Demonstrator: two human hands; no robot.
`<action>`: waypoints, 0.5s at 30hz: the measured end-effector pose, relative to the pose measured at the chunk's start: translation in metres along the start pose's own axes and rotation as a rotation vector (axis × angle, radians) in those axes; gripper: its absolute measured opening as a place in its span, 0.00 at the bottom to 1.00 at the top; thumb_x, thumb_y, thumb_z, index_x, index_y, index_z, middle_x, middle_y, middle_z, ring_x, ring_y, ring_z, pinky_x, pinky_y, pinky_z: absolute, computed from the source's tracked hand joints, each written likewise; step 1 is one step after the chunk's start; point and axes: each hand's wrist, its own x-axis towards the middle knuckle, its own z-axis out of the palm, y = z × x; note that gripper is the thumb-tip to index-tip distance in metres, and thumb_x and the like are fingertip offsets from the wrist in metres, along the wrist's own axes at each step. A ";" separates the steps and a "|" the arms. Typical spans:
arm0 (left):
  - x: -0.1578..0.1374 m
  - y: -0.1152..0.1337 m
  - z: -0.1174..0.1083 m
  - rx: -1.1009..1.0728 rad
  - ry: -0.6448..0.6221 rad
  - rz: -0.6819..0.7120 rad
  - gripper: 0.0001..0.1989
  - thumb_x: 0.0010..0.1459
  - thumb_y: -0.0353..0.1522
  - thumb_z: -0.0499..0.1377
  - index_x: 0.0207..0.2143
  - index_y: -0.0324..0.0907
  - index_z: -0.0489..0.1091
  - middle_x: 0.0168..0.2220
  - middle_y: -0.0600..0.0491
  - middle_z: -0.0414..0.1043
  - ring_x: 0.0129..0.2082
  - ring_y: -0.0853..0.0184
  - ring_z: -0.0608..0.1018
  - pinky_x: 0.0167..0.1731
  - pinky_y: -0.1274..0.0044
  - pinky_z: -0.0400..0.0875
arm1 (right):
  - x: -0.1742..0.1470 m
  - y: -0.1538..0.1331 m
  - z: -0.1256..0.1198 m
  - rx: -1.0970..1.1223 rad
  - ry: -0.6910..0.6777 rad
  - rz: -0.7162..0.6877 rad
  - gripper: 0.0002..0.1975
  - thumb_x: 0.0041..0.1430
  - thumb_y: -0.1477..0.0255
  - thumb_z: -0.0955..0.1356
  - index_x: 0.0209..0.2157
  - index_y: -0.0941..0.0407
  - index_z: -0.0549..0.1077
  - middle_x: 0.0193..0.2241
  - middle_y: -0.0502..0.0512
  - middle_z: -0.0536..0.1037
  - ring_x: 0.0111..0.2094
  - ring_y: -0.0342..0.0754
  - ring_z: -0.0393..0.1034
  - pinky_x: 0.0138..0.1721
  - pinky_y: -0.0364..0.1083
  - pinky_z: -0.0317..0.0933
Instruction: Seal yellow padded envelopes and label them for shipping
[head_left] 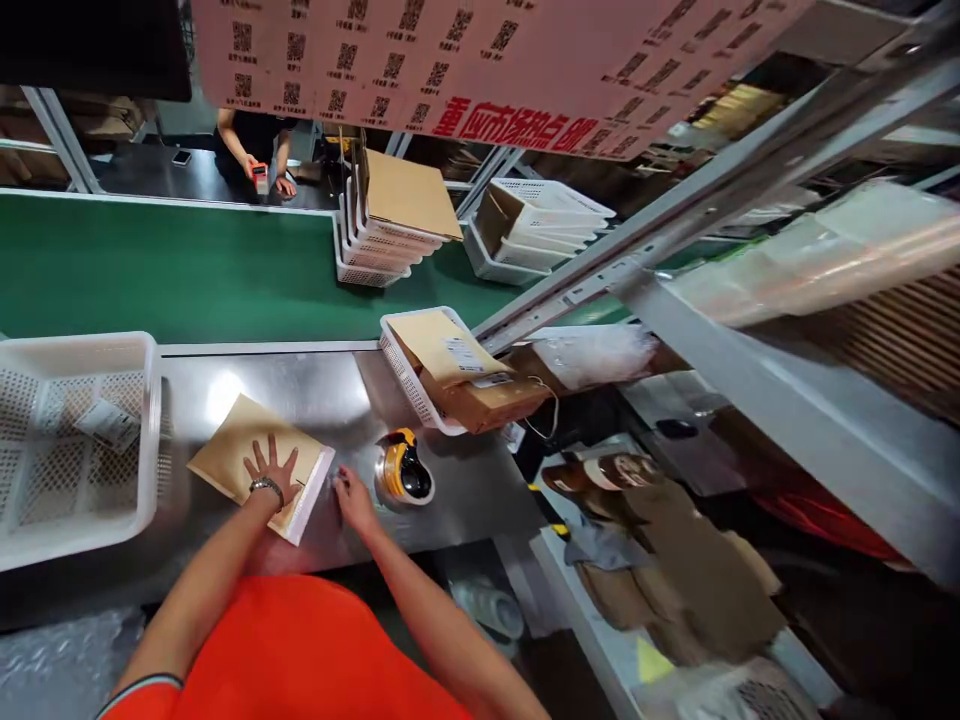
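My left hand (272, 472) lies flat with fingers spread on a brown kraft mailer envelope (236, 445), which rests tilted on the steel table. The mailer's pale flap strip (311, 497) faces my right side. Close beside that strip is my right hand (355, 498), its thumb and fingers drawn together. Whatever may be between those fingers is too small to make out. Just right of this hand, a yellow and black tape dispenser (405, 468) with clear tape sits on the table.
A white plastic basket (154, 450) stands at left with a small labelled packet inside. Another basket (405, 375) holds mailers and a carton. Behind runs a green conveyor (187, 270) with stacked baskets (375, 250). A metal post (570, 290) slants at right. A co-worker's hands show across.
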 end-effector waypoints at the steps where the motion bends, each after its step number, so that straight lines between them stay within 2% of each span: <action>1: 0.001 0.002 -0.003 -0.003 -0.032 -0.018 0.49 0.70 0.47 0.68 0.85 0.62 0.49 0.89 0.43 0.19 0.85 0.23 0.29 0.75 0.27 0.37 | 0.015 -0.007 0.007 -0.024 0.002 -0.012 0.16 0.59 0.61 0.73 0.46 0.52 0.84 0.51 0.64 0.89 0.58 0.61 0.82 0.68 0.61 0.73; 4: 0.006 0.007 -0.007 -0.047 -0.080 -0.014 0.55 0.63 0.57 0.69 0.85 0.65 0.47 0.88 0.47 0.16 0.84 0.25 0.25 0.74 0.24 0.35 | 0.053 -0.025 0.019 -0.110 -0.028 -0.054 0.12 0.57 0.64 0.72 0.41 0.53 0.84 0.46 0.67 0.89 0.59 0.65 0.82 0.69 0.63 0.70; 7: 0.012 0.008 -0.003 -0.104 -0.078 -0.034 0.62 0.54 0.66 0.70 0.84 0.66 0.48 0.88 0.48 0.17 0.84 0.24 0.24 0.72 0.22 0.36 | 0.070 -0.037 0.017 -0.189 -0.059 -0.104 0.09 0.56 0.63 0.71 0.32 0.51 0.83 0.38 0.67 0.89 0.50 0.69 0.86 0.60 0.64 0.74; 9: 0.016 0.007 0.004 -0.099 -0.065 -0.063 0.61 0.54 0.63 0.72 0.84 0.69 0.50 0.89 0.48 0.18 0.84 0.24 0.25 0.71 0.22 0.39 | 0.071 -0.038 0.012 -0.218 -0.056 -0.137 0.10 0.57 0.63 0.69 0.29 0.50 0.83 0.34 0.67 0.89 0.44 0.70 0.87 0.54 0.64 0.76; 11: 0.020 0.007 0.014 -0.064 -0.040 -0.080 0.58 0.57 0.55 0.74 0.83 0.72 0.50 0.89 0.49 0.18 0.85 0.25 0.26 0.71 0.22 0.41 | 0.068 -0.036 0.007 -0.219 -0.040 -0.172 0.12 0.57 0.61 0.68 0.27 0.48 0.83 0.34 0.65 0.90 0.42 0.69 0.87 0.50 0.62 0.77; 15: 0.030 0.017 0.027 -0.006 0.060 -0.142 0.52 0.64 0.48 0.71 0.83 0.73 0.48 0.89 0.46 0.20 0.85 0.26 0.30 0.71 0.23 0.47 | 0.057 -0.029 -0.007 -0.145 0.007 -0.232 0.16 0.59 0.55 0.66 0.28 0.46 0.81 0.37 0.64 0.90 0.44 0.68 0.86 0.50 0.61 0.78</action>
